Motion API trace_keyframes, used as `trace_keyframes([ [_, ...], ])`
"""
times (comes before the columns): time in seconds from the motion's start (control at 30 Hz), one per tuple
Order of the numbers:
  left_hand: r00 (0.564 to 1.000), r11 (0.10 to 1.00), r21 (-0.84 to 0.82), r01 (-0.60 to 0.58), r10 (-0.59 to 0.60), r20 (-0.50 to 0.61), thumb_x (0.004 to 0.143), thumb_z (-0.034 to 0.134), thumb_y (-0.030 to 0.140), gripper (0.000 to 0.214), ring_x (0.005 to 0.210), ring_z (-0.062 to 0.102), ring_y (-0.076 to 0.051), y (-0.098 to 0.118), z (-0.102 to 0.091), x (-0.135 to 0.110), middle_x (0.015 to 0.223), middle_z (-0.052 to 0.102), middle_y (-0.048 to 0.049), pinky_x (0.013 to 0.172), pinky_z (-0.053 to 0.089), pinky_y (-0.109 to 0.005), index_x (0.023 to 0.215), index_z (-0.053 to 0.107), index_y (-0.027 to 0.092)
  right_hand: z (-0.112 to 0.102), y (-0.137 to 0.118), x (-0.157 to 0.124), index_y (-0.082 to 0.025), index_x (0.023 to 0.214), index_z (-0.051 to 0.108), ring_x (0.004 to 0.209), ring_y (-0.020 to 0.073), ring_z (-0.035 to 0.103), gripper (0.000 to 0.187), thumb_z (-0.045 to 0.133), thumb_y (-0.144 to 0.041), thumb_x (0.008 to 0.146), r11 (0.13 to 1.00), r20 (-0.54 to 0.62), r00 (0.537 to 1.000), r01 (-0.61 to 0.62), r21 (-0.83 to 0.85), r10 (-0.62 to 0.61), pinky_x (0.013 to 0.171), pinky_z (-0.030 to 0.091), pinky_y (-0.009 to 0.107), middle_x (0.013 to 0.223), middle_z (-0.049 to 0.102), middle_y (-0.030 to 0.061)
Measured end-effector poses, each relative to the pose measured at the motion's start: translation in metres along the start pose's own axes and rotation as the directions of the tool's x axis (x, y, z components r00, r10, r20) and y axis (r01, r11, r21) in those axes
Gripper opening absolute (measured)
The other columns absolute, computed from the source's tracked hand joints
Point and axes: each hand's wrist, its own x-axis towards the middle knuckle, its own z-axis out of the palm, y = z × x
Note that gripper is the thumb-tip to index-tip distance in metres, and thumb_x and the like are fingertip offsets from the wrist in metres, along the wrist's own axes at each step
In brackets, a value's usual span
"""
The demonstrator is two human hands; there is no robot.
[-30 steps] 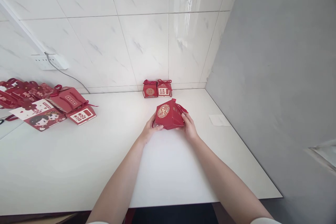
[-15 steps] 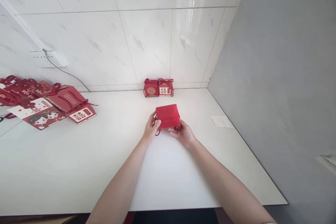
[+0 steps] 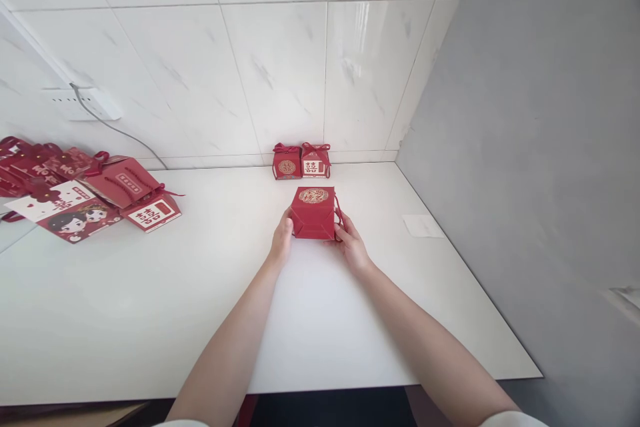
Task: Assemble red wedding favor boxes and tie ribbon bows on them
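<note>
A small red gift box (image 3: 313, 215) with a gold round emblem on its upper face sits between my hands, just above the white table (image 3: 150, 293). My left hand (image 3: 281, 240) grips its left side with fingers closed against it. My right hand (image 3: 351, 245) holds the right side, where a red ribbon loop hangs. Two finished red boxes with ribbon bows (image 3: 301, 161) stand side by side against the tiled wall, right behind the held box.
A heap of flat red box blanks (image 3: 85, 193), some with cartoon figures, lies at the table's left. A white paper slip (image 3: 421, 225) lies near the grey wall on the right. A socket with a cable (image 3: 87, 103) is on the tiled wall.
The box has been turned in my hands: first its emblem faced me at a tilt, then a plain folded side showed, and now it is squared with the emblem on top.
</note>
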Motion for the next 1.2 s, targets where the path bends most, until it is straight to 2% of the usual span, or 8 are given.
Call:
trace_keyframes([
  [0.1,0.998,0.999,-0.016,0.04,-0.041,-0.045,0.09,0.037,0.074,0.073,0.131,0.051,-0.032,-0.002,-0.002,0.003,0.135,0.061,-0.0126,0.111,0.039,-0.045,0.13,0.062,0.018,-0.003,-0.002,0.003,-0.031,0.135,0.047,0.089,0.0177,0.065,0.071,0.077,-0.041,0.072,0.992,0.006,0.995,0.105,-0.064,-0.104,0.077,0.056,0.034,0.115,0.065,0.0048],
  [0.37,0.986,0.975,0.219,0.019,0.018,-0.167,0.084,0.065,0.041,0.038,0.13,0.051,-0.029,-0.01,-0.013,0.01,0.132,0.061,-0.008,0.112,0.035,-0.047,0.117,0.066,0.024,-0.012,-0.007,0.005,-0.023,0.119,0.054,0.104,0.0228,0.065,0.054,0.074,-0.025,0.069,0.938,-0.111,0.948,0.269,-0.22,-0.298,0.092,0.052,0.042,0.112,0.068,0.008],
  [0.63,0.974,0.99,0.135,0.04,-0.008,-0.226,0.094,0.043,0.056,0.045,0.105,0.061,-0.025,-0.007,-0.013,0.009,0.107,0.068,-0.0098,0.096,0.045,-0.038,0.095,0.067,0.018,-0.011,-0.008,0.0,-0.022,0.108,0.055,0.098,0.0214,0.066,0.035,0.062,-0.023,0.073,0.929,-0.087,0.95,0.271,-0.25,-0.3,0.089,0.052,0.039,0.11,0.069,0.0076],
  [0.73,0.934,0.959,0.252,0.13,-0.033,-0.356,0.089,0.052,0.056,0.036,0.104,0.06,-0.024,-0.008,-0.018,0.01,0.103,0.067,-0.0069,0.094,0.044,-0.036,0.089,0.063,0.021,-0.012,-0.016,-0.005,-0.025,0.116,0.05,0.065,0.0164,0.063,0.043,0.057,-0.024,0.074,0.945,-0.024,0.972,0.223,-0.24,-0.235,0.066,0.053,0.033,0.086,0.071,0.0006],
  [0.8,0.892,0.94,0.284,0.188,-0.043,-0.45,0.087,0.056,0.054,0.032,0.106,0.059,-0.024,-0.008,-0.025,0.011,0.106,0.065,-0.0058,0.092,0.045,-0.035,0.09,0.06,0.022,-0.015,-0.024,-0.009,-0.025,0.116,0.051,0.052,0.0157,0.059,0.041,0.054,-0.028,0.076,0.965,0.14,0.985,0.135,-0.225,-0.105,0.055,0.049,0.03,0.074,0.071,-0.0011],
  [0.93,0.866,0.934,0.249,0.257,-0.108,-0.489,0.086,0.055,0.048,0.027,0.101,0.061,-0.023,-0.003,-0.04,0.012,0.107,0.065,-0.0064,0.082,0.048,-0.034,0.091,0.059,0.022,-0.023,-0.038,-0.012,-0.018,0.081,0.06,0.044,0.0191,0.06,0.032,0.048,-0.047,0.08,0.979,0.441,0.884,-0.076,-0.191,0.154,0.046,0.045,0.03,0.063,0.071,0.0068],
  [1.1,0.88,0.908,0.264,0.325,-0.189,-0.435,0.082,0.056,0.042,0.023,0.079,0.064,-0.021,0.008,-0.051,0.012,0.095,0.069,-0.0077,0.069,0.047,-0.032,0.08,0.062,0.02,-0.022,-0.046,-0.014,-0.018,0.079,0.068,0.034,0.012,0.042,0.047,0.042,-0.056,0.089,0.954,0.312,0.939,-0.046,-0.297,0.143,0.04,0.032,0.025,0.042,0.055,-0.0013],
  [1.2,0.886,0.875,0.312,0.369,-0.23,-0.402,0.081,0.06,0.043,0.025,0.067,0.061,-0.021,0.019,-0.059,0.011,0.08,0.07,-0.0075,0.067,0.046,-0.034,0.075,0.064,0.02,-0.018,-0.055,-0.021,-0.016,0.086,0.075,0.034,0.0097,0.037,0.051,0.043,-0.056,0.093,0.895,0.463,0.85,-0.024,-0.445,0.253,0.041,0.029,0.024,0.041,0.055,-0.002],
])
